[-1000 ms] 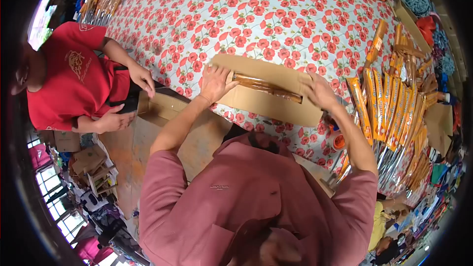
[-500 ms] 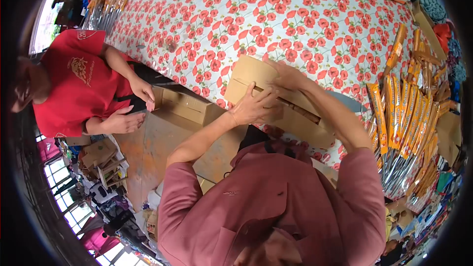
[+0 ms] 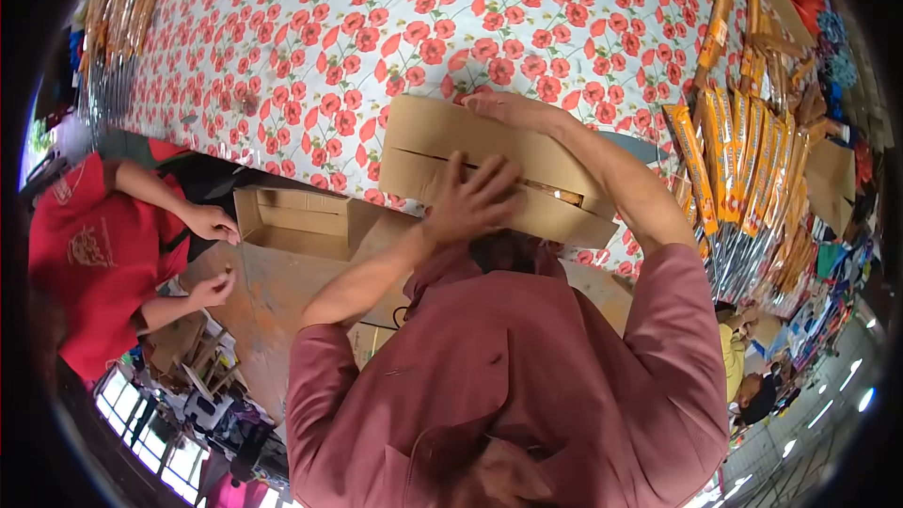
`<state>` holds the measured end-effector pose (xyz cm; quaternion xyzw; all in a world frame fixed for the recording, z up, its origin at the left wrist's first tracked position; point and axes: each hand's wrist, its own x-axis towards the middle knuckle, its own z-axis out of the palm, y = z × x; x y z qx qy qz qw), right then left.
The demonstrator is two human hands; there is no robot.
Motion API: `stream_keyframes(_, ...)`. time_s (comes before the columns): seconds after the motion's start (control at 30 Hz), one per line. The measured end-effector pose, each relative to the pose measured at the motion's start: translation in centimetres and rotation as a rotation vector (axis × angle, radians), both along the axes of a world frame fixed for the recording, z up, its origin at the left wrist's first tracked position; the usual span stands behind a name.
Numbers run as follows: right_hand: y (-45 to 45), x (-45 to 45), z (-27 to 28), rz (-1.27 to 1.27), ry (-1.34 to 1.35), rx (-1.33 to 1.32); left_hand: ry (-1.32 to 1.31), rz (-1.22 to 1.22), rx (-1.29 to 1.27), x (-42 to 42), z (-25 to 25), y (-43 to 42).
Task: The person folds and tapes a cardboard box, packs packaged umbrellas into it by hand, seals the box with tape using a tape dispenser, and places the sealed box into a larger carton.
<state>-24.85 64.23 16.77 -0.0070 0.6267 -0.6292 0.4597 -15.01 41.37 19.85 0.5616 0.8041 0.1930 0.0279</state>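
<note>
A long cardboard box [image 3: 419,122] lies at the near edge of the table, its two long top flaps folded down and almost meeting. Through the slit at its right end something brown and orange [image 3: 557,193] shows, too little to name. My left hand [image 3: 475,199] lies across the near flap with its fingers spread, slightly blurred. At the far side of the box, my right hand [image 3: 515,111] grips the upper edge, its fingertips partly hidden behind the cardboard.
A poppy-patterned cloth [image 3: 310,56] covers the table. Orange-sleeved packets with silvery ends [image 3: 743,169] are piled at the right; similar packets [image 3: 122,33] lie far left. An open cardboard box [image 3: 301,240] is at left, near a co-worker in a red shirt [image 3: 103,245].
The box's flaps lie flatter and their gap is narrower. My left hand has spread its fingers over the flap. My view has shifted, and the co-worker's hands have moved apart.
</note>
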Motion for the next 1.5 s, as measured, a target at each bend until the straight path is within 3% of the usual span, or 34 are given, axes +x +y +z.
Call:
stream_keyframes(0.03,0.1,0.3,-0.3,-0.051,-0.055,-0.064,0.012,0.004,0.002,1.3,-0.6,1.4)
stream_keyframes(0.13,2.5,1.4,2.4,0.066,0.316,0.252,0.005,-0.02,-0.02,2.1,-0.9,2.7)
stream_keyframes(0.23,8.3,0.6,7.4,0.055,0.183,0.485,-0.016,0.049,0.048,2.5,-1.0,3.3)
stream_keyframes(0.33,9.2,8.3,1.1,-0.002,0.346,0.456,0.0,0.094,0.046,2.5,-0.1,4.1)
stream_keyframes(0.4,8.3,10.3,-0.4,-0.209,0.518,0.422,0.032,0.101,0.062,2.6,-1.4,4.2)
stream_keyframes(0.5,8.7,12.2,-1.3,-0.162,0.52,0.417,-0.014,0.105,-0.023,3.7,-0.1,4.1)
stream_keyframes(0.73,7.8,11.8,3.4,-0.03,0.508,0.569,0.004,0.1,-0.129,3.8,-0.2,4.3)
stream_keyframes(0.83,6.7,13.2,2.2,-0.056,0.656,0.668,-0.015,0.074,-0.174,3.7,0.3,4.1)
stream_keyframes(0.93,5.3,16.2,1.1,-0.25,1.146,0.868,0.025,0.095,-0.13,4.0,-0.1,4.2)
stream_keyframes(1.03,3.9,17.7,3.7,-0.319,1.207,1.066,-0.019,0.108,-0.127,3.8,0.7,4.5)
stream_keyframes(1.3,3.9,17.3,2.5,-0.326,1.223,1.03,0.016,-0.153,-0.251,-0.2,0.0,1.8)
stream_keyframes(1.37,4.1,17.7,2.0,-0.34,1.217,1.016,0.045,-0.138,-0.257,-2.1,2.2,0.9)
stream_keyframes(1.5,4.0,17.8,2.2,-0.39,1.172,0.982,0.068,-0.071,-0.162,-2.6,0.5,-0.9)
